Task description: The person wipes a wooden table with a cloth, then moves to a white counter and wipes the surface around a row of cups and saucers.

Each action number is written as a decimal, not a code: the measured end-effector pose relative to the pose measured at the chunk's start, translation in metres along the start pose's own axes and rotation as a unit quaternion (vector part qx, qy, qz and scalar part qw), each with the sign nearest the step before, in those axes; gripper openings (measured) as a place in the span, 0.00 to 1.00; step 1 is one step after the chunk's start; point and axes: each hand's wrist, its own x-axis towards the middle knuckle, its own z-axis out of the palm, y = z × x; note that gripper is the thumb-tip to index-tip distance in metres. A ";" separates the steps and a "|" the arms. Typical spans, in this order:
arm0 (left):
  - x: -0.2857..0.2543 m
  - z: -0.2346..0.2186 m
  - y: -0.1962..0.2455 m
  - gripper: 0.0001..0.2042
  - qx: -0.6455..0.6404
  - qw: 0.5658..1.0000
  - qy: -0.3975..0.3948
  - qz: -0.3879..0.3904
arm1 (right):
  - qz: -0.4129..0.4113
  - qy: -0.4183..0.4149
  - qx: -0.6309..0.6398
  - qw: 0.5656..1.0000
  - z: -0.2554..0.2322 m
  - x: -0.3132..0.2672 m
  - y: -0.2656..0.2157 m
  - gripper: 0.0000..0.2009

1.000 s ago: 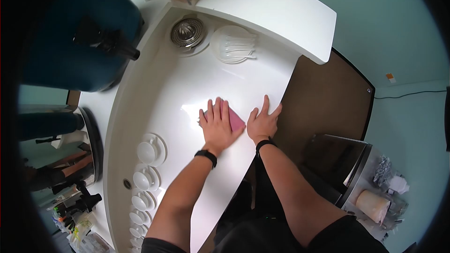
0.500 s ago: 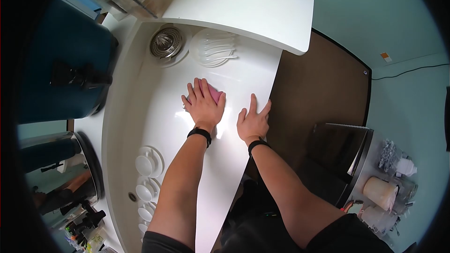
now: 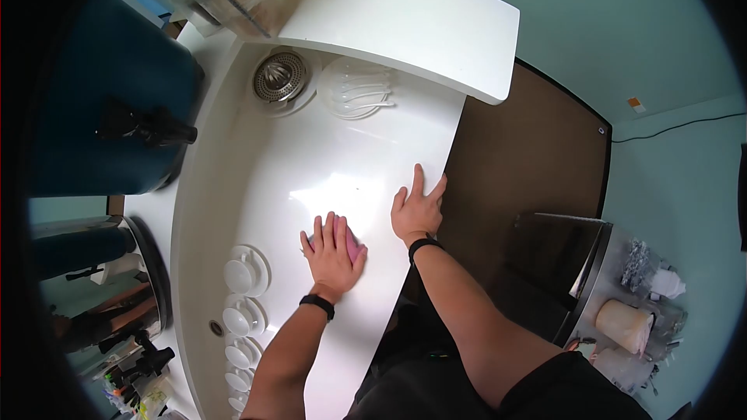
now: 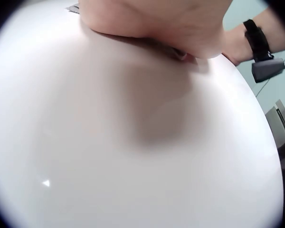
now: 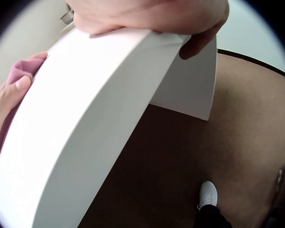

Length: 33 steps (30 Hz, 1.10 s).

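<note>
My left hand (image 3: 331, 263) lies flat with fingers spread over a pink cloth (image 3: 353, 247) on the white counter (image 3: 292, 152). In the right wrist view, folds of the cloth (image 5: 23, 70) show beside the left thumb (image 5: 20, 85). The palm hides most of it. My right hand (image 3: 416, 214) rests at the counter's edge, fingers extended and apart; in the right wrist view one finger hangs past the edge.
White cups on saucers (image 3: 246, 271) line the counter's left side. A metal citrus juicer (image 3: 280, 78) and a plate (image 3: 334, 97) with several white spoons (image 3: 366, 93) stand at the far end. A raised white ledge (image 3: 420, 23) runs behind them. Blue dispensers (image 3: 70, 109) stand left.
My left hand first slid the cloth away toward the plate, then drew it back nearer to my body. My right hand has stayed at the counter's edge.
</note>
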 end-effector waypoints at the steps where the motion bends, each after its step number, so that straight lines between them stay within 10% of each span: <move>1: 0.009 0.000 -0.001 0.39 0.001 1.000 0.008 -0.014 | 0.000 0.000 -0.004 1.000 0.001 0.000 0.000 0.31; 33: 0.067 -0.004 -0.001 0.36 -0.016 0.986 0.072 -0.151 | -0.001 0.021 -0.023 1.000 0.011 0.000 0.003 0.31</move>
